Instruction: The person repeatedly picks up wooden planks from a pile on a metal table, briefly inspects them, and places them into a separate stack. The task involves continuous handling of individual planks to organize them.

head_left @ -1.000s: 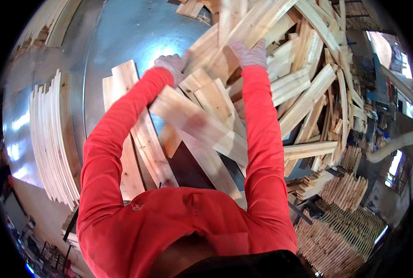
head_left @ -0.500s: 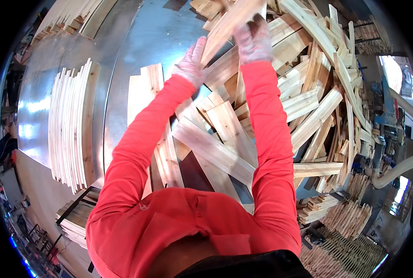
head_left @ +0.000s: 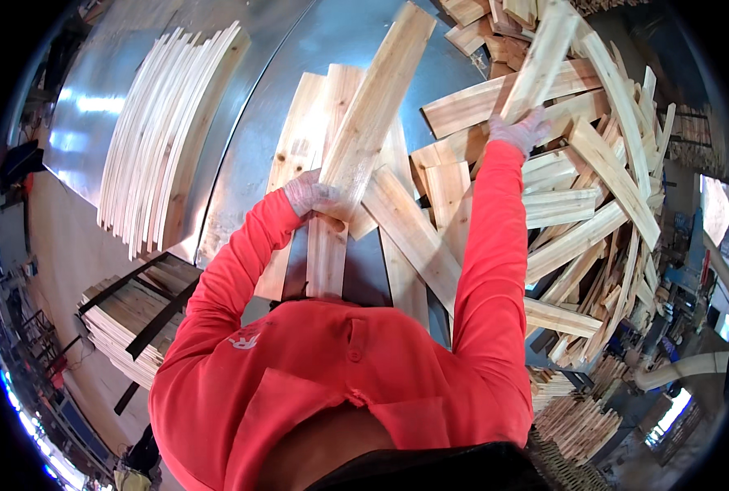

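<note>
In a thin, see-through glove, my left hand (head_left: 309, 194) is closed on the near end of a long pale wooden board (head_left: 378, 106). That board slants up and to the right across other boards. Farther right, my right hand (head_left: 522, 132), gloved the same way, grips the near end of a second wooden board (head_left: 542, 59), which points away over the heap. Beneath the left hand's board, two flat boards (head_left: 295, 155) lie side by side on the metal table (head_left: 254, 114). A loose board (head_left: 414, 233) lies aslant between my forearms.
A large jumbled heap of boards (head_left: 577, 204) covers the table's right side. On the left stands a neat row of boards set on edge (head_left: 164, 139). More stacked wood (head_left: 127, 327) sits below the table's left edge, and several stacks (head_left: 581, 430) at the lower right.
My left hand has come nearer and left with a board. My right hand has shifted right, away from it, and now holds another board. The view has turned, so the table appears shifted.
</note>
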### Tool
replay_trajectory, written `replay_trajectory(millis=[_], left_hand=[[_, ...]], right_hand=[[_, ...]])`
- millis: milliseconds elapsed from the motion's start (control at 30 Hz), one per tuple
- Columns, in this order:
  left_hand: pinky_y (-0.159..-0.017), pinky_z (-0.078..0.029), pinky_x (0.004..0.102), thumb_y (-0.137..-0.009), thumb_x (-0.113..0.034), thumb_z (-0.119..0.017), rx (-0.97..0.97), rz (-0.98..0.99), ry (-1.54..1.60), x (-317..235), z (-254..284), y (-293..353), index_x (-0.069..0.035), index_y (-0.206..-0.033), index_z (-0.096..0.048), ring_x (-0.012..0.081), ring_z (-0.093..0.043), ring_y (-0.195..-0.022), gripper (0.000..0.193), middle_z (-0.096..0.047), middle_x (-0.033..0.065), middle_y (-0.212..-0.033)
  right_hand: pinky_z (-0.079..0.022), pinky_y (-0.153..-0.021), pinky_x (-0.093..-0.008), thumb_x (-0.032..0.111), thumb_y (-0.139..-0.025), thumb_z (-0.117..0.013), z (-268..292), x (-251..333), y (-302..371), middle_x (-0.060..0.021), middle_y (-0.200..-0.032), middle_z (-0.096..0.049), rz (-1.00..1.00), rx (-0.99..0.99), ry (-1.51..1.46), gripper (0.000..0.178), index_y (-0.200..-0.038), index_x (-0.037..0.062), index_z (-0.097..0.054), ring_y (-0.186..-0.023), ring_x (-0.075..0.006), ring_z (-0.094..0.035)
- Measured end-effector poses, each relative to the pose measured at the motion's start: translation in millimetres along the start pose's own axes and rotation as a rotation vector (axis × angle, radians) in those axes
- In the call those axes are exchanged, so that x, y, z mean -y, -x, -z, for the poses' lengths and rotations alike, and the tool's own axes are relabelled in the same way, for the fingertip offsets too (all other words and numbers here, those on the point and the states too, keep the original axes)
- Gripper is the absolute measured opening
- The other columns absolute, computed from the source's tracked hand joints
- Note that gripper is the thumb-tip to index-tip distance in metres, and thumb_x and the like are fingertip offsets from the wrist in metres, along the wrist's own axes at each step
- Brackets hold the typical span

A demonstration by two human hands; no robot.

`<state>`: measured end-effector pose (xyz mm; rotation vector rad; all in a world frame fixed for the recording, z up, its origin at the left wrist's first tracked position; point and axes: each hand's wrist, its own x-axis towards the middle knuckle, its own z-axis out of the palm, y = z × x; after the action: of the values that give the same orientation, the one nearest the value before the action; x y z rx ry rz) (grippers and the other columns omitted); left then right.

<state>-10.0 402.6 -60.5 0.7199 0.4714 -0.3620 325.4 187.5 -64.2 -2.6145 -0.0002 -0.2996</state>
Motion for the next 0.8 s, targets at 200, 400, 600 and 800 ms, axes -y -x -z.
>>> replay_trajectory(millis=[200, 400, 600, 800], left_hand=[[-0.062, -0.054, 0.0311, -0.077, -0.014, -0.064, -0.281, -0.086, -0.296, 31, 33, 11, -0.003, -0.119, -0.055, 0.0186, -0.064, -0.070, 0.044, -0.065, 0.0092, -0.088], [-0.066, -0.053, 0.0285, -0.080, -0.018, -0.062, -0.453, -0.359, -0.556, 11, 14, 24, -0.001, -0.121, -0.054, 0.0169, -0.063, -0.073, 0.044, -0.064, 0.0057, -0.090], [-0.060, -0.054, 0.0300, -0.082, -0.008, -0.053, -0.299, -0.263, -0.190, 49, 22, 31, -0.001, -0.122, -0.053, 0.0159, -0.059, -0.065, 0.041, -0.062, 0.0066, -0.082], [-0.078, -0.053, 0.0320, -0.091, -0.035, -0.056, -0.513, -0.328, -0.805, 112, 62, 37, -0.003, -0.126, -0.055, 0.0228, -0.064, -0.087, 0.048, -0.067, 0.0105, -0.097]], right_hand=[[-0.050, -0.088, -0.0436, 0.037, -0.066, -0.081, 97, 116, -18, -0.0258, -0.130, -0.039, 0.161, -0.147, -0.580, 0.090, -0.133, -0.0003, -0.035, -0.114, -0.0362, -0.050], [-0.041, -0.098, -0.0461, 0.074, -0.062, -0.068, -4, 57, -29, -0.0266, -0.132, -0.042, -0.213, 0.308, 0.054, 0.119, -0.140, -0.0039, -0.023, -0.119, -0.0395, -0.048], [-0.043, -0.096, -0.0453, 0.052, -0.069, -0.073, -33, 92, 18, -0.0287, -0.139, -0.034, -0.287, 0.233, 0.318, 0.117, -0.148, 0.0043, -0.002, -0.125, -0.0381, -0.045], [-0.052, -0.083, -0.0352, 0.025, -0.072, -0.073, 12, 65, 126, -0.0238, -0.117, -0.054, -0.097, 0.581, -0.688, 0.088, -0.142, 0.0017, -0.023, -0.101, -0.0350, -0.060]])
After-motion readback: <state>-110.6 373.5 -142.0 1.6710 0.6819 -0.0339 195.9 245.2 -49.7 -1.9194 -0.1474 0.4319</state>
